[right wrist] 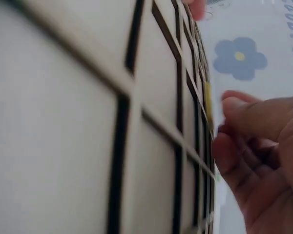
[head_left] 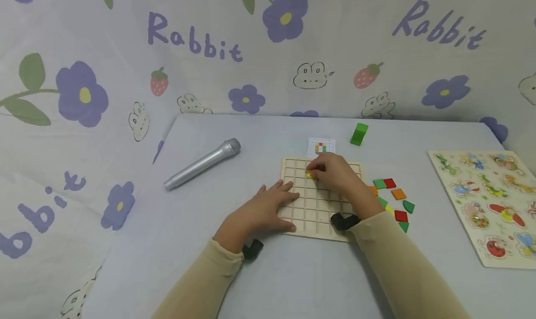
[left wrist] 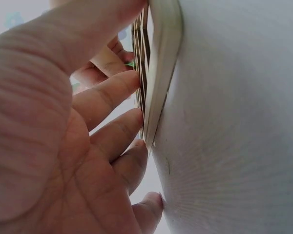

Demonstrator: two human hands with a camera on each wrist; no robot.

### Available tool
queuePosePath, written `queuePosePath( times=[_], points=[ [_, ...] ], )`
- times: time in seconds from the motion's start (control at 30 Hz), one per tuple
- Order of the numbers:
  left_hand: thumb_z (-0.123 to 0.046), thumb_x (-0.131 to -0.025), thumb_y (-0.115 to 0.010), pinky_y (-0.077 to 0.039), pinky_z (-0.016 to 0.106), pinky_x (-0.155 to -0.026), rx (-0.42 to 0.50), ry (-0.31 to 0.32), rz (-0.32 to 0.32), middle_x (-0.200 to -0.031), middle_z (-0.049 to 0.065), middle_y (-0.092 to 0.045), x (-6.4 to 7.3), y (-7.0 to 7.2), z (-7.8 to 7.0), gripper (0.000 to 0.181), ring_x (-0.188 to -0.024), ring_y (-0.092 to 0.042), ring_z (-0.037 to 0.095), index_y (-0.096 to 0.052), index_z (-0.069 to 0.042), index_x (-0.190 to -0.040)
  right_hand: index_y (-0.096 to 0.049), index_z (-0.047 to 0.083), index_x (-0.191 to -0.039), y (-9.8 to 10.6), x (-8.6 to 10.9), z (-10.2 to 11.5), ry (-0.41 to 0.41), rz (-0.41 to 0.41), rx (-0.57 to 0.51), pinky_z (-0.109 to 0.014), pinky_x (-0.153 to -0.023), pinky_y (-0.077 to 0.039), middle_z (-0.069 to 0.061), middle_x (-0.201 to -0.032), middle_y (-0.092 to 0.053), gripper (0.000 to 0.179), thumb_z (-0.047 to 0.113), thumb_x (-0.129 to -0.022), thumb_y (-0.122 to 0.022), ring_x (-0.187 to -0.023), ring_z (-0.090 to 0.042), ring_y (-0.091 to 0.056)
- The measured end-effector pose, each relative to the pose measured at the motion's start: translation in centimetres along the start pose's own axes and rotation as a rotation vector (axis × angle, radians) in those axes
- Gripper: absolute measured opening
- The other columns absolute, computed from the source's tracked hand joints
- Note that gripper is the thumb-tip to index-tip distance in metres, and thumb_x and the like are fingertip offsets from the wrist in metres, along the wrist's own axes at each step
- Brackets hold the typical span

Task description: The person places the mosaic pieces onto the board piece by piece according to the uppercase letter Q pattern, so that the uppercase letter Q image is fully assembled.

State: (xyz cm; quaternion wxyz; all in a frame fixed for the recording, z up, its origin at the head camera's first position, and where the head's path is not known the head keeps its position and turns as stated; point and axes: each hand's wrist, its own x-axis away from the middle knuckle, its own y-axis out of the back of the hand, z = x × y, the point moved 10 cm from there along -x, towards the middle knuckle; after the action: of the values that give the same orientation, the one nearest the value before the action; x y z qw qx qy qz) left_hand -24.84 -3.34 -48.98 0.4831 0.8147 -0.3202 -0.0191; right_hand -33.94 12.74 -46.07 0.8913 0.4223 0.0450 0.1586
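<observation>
A wooden grid board [head_left: 307, 216] lies on the table in front of me. My left hand [head_left: 264, 209] rests at its left edge, fingers spread over the rim and thumb near the front corner. In the left wrist view, the left fingertips [left wrist: 132, 78] meet the board's side and face. Over the far part of the grid, my right hand [head_left: 335, 174] has thumb and index finger brought together at a small yellow tile [head_left: 309, 174]. The right wrist view shows the yellow tile [right wrist: 208, 105] at the grid's surface, close to the thumb tip.
Loose tiles in several colours, including a red tile [head_left: 400, 215], lie right of the board. Behind it are a pattern card [head_left: 321, 145] and a green block [head_left: 359, 134]. A silver microphone [head_left: 203, 164] lies left; a picture puzzle board [head_left: 494, 207] is at the far right.
</observation>
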Motion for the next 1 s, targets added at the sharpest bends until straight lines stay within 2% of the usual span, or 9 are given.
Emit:
queuePosePath(
  times=[0.1,0.23,0.37,0.47,0.6,0.77,0.93,1.0],
  points=[
    [-0.043,-0.090,-0.090,-0.004,0.053,-0.140,0.004,0.014,0.000,-0.183,-0.006,-0.023,0.0,-0.2,0.2,0.087,-0.172,-0.008,0.019,-0.049,-0.028,-0.166,-0.078,0.005,-0.126,1.9,1.4,-1.4,-0.023,-0.066,-0.018,-0.048,-0.095,-0.055,-0.016,-0.123,-0.069,0.022,0.011,-0.110,-0.064,-0.109,-0.032,-0.062],
    [-0.043,-0.090,-0.090,-0.004,0.052,-0.140,-0.001,0.013,-0.002,-0.183,-0.006,-0.024,0.0,-0.3,0.1,0.087,-0.172,-0.008,0.018,-0.050,-0.028,-0.166,-0.072,0.003,-0.135,5.6,4.7,-6.0,-0.133,-0.135,0.008,-0.042,-0.084,-0.051,-0.019,-0.125,-0.064,0.029,0.015,-0.112,-0.059,-0.106,-0.033,-0.056],
    [-0.043,-0.090,-0.090,-0.005,0.054,-0.140,-0.006,0.012,0.000,-0.183,-0.006,-0.024,0.1,-0.1,0.0,0.087,-0.172,-0.009,0.019,-0.050,-0.028,-0.166,-0.067,0.001,-0.142,8.1,8.0,-11.6,-0.269,-0.115,0.073,-0.036,-0.075,-0.053,-0.024,-0.130,-0.059,0.036,0.019,-0.113,-0.057,-0.104,-0.035,-0.058],
    [-0.044,-0.090,-0.090,-0.005,0.054,-0.140,-0.012,0.016,-0.001,-0.183,-0.006,-0.024,0.2,0.0,0.2,0.087,-0.172,-0.009,0.019,-0.049,-0.029,-0.166,-0.066,-0.001,-0.143,8.6,9.5,-14.1,-0.309,-0.070,0.094,-0.037,-0.077,-0.055,-0.029,-0.133,-0.057,0.038,0.019,-0.112,-0.060,-0.105,-0.038,-0.058],
    [-0.044,-0.090,-0.090,-0.005,0.054,-0.140,-0.010,0.010,-0.006,-0.183,-0.006,-0.023,0.1,0.0,0.3,0.088,-0.172,-0.008,0.018,-0.049,-0.029,-0.166,-0.067,-0.001,-0.143,8.7,10.1,-15.0,-0.299,-0.036,0.098,-0.038,-0.082,-0.054,-0.029,-0.133,-0.059,0.040,0.020,-0.109,-0.066,-0.107,-0.039,-0.055],
    [-0.042,-0.090,-0.090,-0.005,0.053,-0.140,0.009,0.006,-0.004,-0.183,-0.005,-0.023,0.0,-0.2,0.2,0.087,-0.172,-0.007,0.018,-0.049,-0.028,-0.166,-0.069,0.000,-0.140,8.6,10.2,-15.1,-0.305,-0.036,0.090,-0.031,-0.075,-0.052,-0.026,-0.129,-0.060,0.041,0.024,-0.107,-0.071,-0.107,-0.037,-0.055],
    [-0.042,-0.090,-0.090,-0.004,0.053,-0.140,0.015,0.005,-0.002,-0.183,-0.005,-0.023,-0.1,-0.2,0.0,0.088,-0.172,-0.007,0.018,-0.048,-0.028,-0.166,-0.066,-0.001,-0.129,8.7,10.4,-15.4,-0.319,-0.062,0.084,-0.030,-0.071,-0.055,-0.024,-0.118,-0.065,0.035,0.024,-0.106,-0.072,-0.100,-0.035,-0.060],
    [-0.042,-0.090,-0.090,-0.004,0.053,-0.140,0.020,0.005,-0.001,-0.183,-0.005,-0.023,0.0,-0.2,0.0,0.088,-0.172,-0.007,0.018,-0.049,-0.028,-0.166,-0.065,0.001,-0.124,9.0,10.4,-15.0,-0.325,-0.102,0.068,-0.030,-0.070,-0.054,-0.022,-0.112,-0.066,0.031,0.024,-0.105,-0.073,-0.097,-0.034,-0.060]
  ],
)
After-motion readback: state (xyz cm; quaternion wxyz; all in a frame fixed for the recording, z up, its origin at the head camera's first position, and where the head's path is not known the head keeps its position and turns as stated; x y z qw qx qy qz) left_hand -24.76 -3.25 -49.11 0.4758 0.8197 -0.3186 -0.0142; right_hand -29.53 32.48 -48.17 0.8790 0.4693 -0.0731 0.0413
